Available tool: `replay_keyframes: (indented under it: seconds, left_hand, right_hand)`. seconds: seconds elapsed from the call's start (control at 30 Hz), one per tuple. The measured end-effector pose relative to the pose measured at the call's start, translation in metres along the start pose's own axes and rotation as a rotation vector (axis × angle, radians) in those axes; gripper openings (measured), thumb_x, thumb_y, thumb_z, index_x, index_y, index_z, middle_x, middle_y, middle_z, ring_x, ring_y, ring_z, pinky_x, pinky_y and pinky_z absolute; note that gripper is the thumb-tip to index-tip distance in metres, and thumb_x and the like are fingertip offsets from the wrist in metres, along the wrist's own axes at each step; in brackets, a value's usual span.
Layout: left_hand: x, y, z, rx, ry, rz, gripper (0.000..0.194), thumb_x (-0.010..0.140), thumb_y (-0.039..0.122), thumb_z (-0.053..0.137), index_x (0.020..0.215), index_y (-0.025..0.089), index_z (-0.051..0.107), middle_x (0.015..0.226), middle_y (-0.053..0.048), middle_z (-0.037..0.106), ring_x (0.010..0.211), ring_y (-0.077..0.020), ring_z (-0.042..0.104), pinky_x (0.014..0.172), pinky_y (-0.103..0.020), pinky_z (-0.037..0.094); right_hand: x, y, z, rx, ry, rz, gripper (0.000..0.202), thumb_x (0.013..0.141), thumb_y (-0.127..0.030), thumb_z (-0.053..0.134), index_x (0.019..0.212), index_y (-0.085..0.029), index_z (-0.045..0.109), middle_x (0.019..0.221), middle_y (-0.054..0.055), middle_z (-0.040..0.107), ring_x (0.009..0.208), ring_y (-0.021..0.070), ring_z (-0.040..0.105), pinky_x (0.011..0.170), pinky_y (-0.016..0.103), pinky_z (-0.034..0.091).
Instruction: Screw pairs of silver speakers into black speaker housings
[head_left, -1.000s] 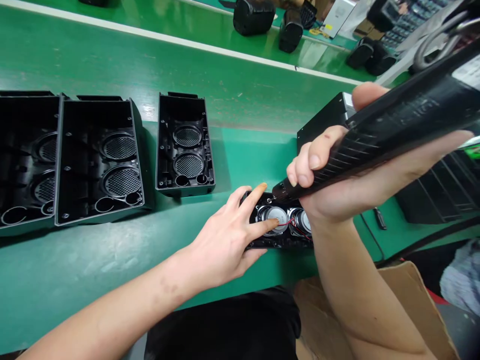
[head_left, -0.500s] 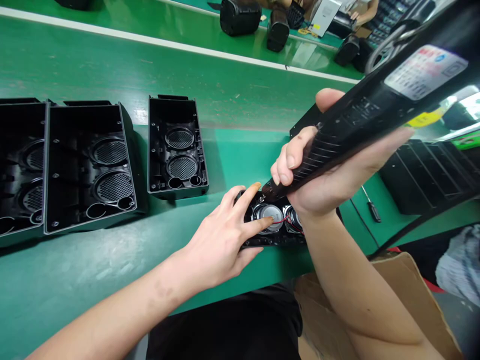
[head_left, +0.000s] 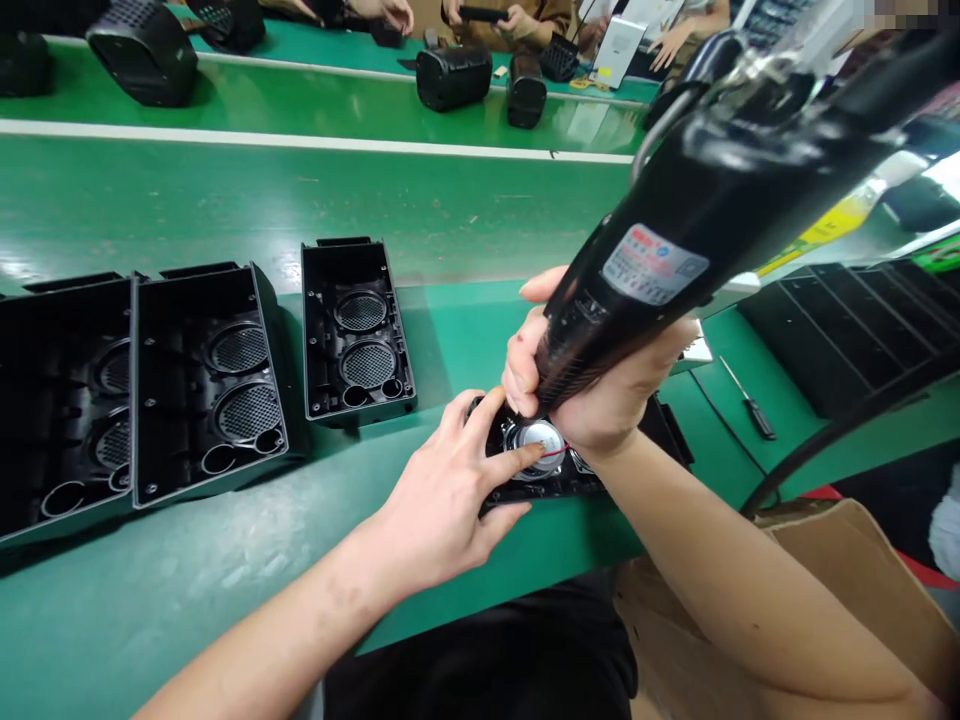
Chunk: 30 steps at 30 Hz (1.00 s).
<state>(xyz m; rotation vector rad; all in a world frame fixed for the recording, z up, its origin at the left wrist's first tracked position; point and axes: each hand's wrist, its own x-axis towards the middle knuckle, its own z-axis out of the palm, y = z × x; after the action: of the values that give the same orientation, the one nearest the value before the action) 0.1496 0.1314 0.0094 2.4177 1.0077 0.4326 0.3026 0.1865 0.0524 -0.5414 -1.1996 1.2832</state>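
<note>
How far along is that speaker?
Looks done: a round speaker driver sits in this housing. In hand: the right hand angles an electric screwdriver down over it while the left hand rests on it. Probably still to do: three open speaker housings show grilles but no drivers.

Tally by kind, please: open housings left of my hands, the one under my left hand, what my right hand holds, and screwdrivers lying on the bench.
Open black housings: 3
Housing under the left hand: 1
Black cylindrical tool in the right hand: 1
Screwdriver lying to the right: 1
Total: 6
</note>
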Motion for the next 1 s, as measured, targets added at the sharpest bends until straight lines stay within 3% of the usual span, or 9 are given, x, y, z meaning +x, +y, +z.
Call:
replay_keyframes:
  seconds: [0.13,0.37,0.43,0.53,0.67,0.73,0.77,0.83,1.0]
  left_hand:
    - [0.000,0.000,-0.001,-0.005,-0.016,-0.012,0.054,0.092,0.035,0.068,0.145,0.036,0.057,0.158,-0.012,0.026,0.146,-0.0393,0.027,0.112,-0.060,0.050]
    - [-0.001,-0.001,0.001,0.028,0.019,0.027,0.049,0.094,0.034,0.065,0.142,0.034,0.058,0.157,-0.012,0.027,0.146,-0.0372,0.026,0.117,-0.060,0.043]
    - [-0.002,-0.001,0.000,0.034,0.033,0.046,0.048,0.094,0.031,0.063,0.142,0.033,0.058,0.159,-0.012,0.024,0.147,-0.0372,0.026,0.117,-0.061,0.041]
    - [-0.003,-0.001,-0.003,0.055,0.046,0.067,0.047,0.093,0.025,0.061,0.140,0.030,0.057,0.161,-0.012,0.024,0.146,-0.0371,0.029,0.115,-0.061,0.043]
    - [-0.005,-0.002,-0.007,0.124,0.109,0.019,0.043,0.084,0.021,0.064,0.127,0.025,0.058,0.152,-0.015,0.037,0.139,-0.0378,0.039,0.106,-0.060,0.049]
    - [-0.006,-0.002,-0.009,0.189,0.151,-0.016,0.041,0.082,0.022,0.065,0.122,0.022,0.056,0.146,-0.017,0.043,0.130,-0.0376,0.048,0.099,-0.059,0.053]
    - [-0.006,-0.002,-0.010,0.230,0.170,-0.019,0.041,0.082,0.024,0.064,0.122,0.021,0.055,0.143,-0.018,0.046,0.126,-0.0376,0.051,0.096,-0.059,0.054]
    - [-0.005,0.000,-0.011,0.332,0.200,0.013,0.048,0.083,0.029,0.064,0.129,0.018,0.053,0.139,-0.021,0.050,0.124,-0.0405,0.054,0.095,-0.061,0.054]
    - [0.009,0.015,-0.009,0.481,0.161,0.234,0.076,0.080,0.043,0.072,0.147,0.017,0.047,0.156,-0.025,0.041,0.143,-0.0498,0.038,0.105,-0.070,0.045]
  right_hand:
    - [-0.003,0.007,-0.008,-0.018,0.016,0.029,0.070,0.071,-0.088,0.063,0.107,-0.027,0.066,0.059,-0.003,0.056,0.038,0.0144,0.044,0.035,0.028,0.035]
    - [0.000,0.018,-0.011,0.044,-0.087,-0.056,0.058,0.093,-0.074,0.047,0.119,-0.026,0.064,0.064,-0.002,0.059,0.041,0.0113,0.045,0.037,0.024,0.038]
    - [0.001,0.006,-0.009,0.058,-0.061,-0.078,0.058,0.093,-0.073,0.049,0.125,-0.027,0.064,0.066,-0.002,0.059,0.043,0.0114,0.046,0.040,0.024,0.039]
    - [-0.001,-0.033,-0.014,0.058,0.031,-0.123,0.057,0.091,-0.074,0.055,0.127,-0.031,0.064,0.065,-0.003,0.061,0.043,0.0127,0.047,0.040,0.026,0.041]
    - [0.003,-0.097,-0.045,-0.126,0.227,-0.284,0.050,0.081,-0.071,0.070,0.111,-0.031,0.071,0.063,-0.003,0.061,0.044,0.0144,0.052,0.040,0.028,0.045]
    - [0.012,-0.114,-0.068,-0.281,0.365,-0.509,0.050,0.083,-0.071,0.067,0.104,-0.026,0.072,0.058,-0.004,0.055,0.042,0.0131,0.050,0.034,0.026,0.039]
    - [0.017,-0.117,-0.080,-0.337,0.436,-0.656,0.053,0.089,-0.072,0.055,0.100,-0.023,0.072,0.052,-0.004,0.049,0.037,0.0120,0.046,0.029,0.024,0.032]
    - [0.029,-0.114,-0.101,-0.413,0.531,-0.771,0.062,0.094,-0.073,0.038,0.096,-0.019,0.069,0.047,-0.004,0.041,0.033,0.0116,0.040,0.026,0.023,0.022]
    - [0.040,-0.094,-0.129,-0.432,0.546,-0.656,0.074,0.085,-0.090,0.037,0.098,-0.022,0.064,0.049,-0.004,0.047,0.030,0.0121,0.036,0.025,0.025,0.022]
